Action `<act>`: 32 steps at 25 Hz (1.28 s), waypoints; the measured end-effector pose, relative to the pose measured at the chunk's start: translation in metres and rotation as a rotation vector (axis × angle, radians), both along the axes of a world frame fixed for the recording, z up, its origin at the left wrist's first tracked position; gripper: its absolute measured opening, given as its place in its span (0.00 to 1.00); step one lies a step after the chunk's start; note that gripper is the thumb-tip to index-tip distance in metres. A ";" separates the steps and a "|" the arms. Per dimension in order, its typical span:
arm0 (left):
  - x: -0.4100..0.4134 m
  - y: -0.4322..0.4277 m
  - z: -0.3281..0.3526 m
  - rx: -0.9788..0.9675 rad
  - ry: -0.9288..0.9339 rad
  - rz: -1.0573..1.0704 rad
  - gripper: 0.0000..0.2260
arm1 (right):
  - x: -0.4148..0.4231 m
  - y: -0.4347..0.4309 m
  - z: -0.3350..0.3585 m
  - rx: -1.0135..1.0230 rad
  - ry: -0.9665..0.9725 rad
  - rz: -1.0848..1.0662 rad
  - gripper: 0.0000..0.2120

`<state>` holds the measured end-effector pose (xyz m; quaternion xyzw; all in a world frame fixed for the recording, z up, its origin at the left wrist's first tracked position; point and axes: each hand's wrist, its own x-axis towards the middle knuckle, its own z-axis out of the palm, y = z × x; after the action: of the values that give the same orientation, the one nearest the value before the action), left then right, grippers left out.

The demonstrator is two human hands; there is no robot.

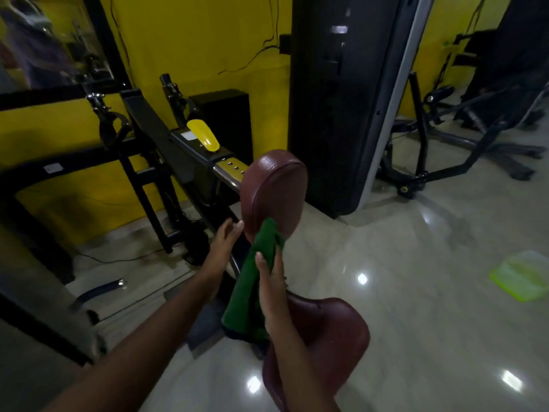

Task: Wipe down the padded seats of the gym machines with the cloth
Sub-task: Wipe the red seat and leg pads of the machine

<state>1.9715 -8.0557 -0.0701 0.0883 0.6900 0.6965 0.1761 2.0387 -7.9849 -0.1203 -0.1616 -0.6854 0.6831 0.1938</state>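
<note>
My right hand's fingers are hidden behind the green cloth (251, 281); only the thumb and the back of the hand show. The lower end of the cloth hangs in shadow, and I cannot tell whether it touches the frame below. The near edge of the seat (335, 331) is covered by my right forearm. The mirror (44, 43) at far left is blurred, so its reflection is unreadable, and the second machine (463, 120) at far right is dark and cut off by the picture's edge.

My right hand (271, 282) grips the cloth, with the thumb lying along its near face. The top of the cloth is bunched against the lower part of the upright pad (276, 188), above my hand, and the rest trails down to the left of my wrist. My left hand (227, 237) is open with the fingers straight. Its fingertips are at the pad's left edge, and I cannot tell whether they touch it.

The cloth looks like thick, soft terry. The pad and seat are glossy reddish-brown vinyl with rounded corners, and the pad has a stitched seam. A smooth yellow plastic lever (204, 135) sits on the black metal frame to the left. A tall black shroud (341, 99) stands behind the pad. The floor (401, 263) is polished pale tile with light glints. A translucent green lid-like sheet (520, 275) lies on it at right.
</note>
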 end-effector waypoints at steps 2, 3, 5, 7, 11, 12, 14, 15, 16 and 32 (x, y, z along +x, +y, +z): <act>0.031 -0.005 -0.010 0.208 -0.238 -0.043 0.20 | 0.004 -0.001 0.001 0.060 -0.012 0.135 0.24; 0.042 -0.005 -0.012 0.333 -0.313 -0.031 0.20 | 0.004 0.000 0.007 0.107 -0.013 0.226 0.20; 0.053 0.001 -0.013 0.554 -0.346 0.041 0.22 | -0.001 0.012 0.025 0.278 -0.030 0.412 0.18; 0.058 0.010 -0.013 0.682 -0.329 0.124 0.19 | -0.006 0.032 0.047 0.565 -0.001 0.590 0.23; 0.057 0.030 -0.012 0.701 -0.315 0.400 0.27 | -0.024 0.098 0.110 1.093 0.181 0.595 0.17; 0.053 0.033 -0.014 0.673 -0.276 0.526 0.30 | -0.034 0.111 0.124 1.202 0.273 0.529 0.16; 0.040 0.043 -0.011 0.584 -0.180 0.703 0.38 | -0.062 0.128 0.140 1.360 0.385 0.412 0.19; 0.034 0.050 -0.008 0.535 -0.138 0.768 0.42 | -0.078 0.133 0.144 1.409 0.376 0.393 0.20; 0.028 0.061 0.000 0.493 -0.070 0.827 0.41 | -0.094 0.136 0.146 1.454 0.352 0.403 0.20; -0.026 0.119 0.023 0.066 0.068 1.055 0.33 | -0.143 0.139 0.124 1.434 0.591 0.274 0.20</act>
<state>1.9452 -7.9371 -0.0468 -0.2428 0.6238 0.7085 -0.2235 1.8960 -7.8457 0.0040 0.2771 -0.8926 0.1069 0.3392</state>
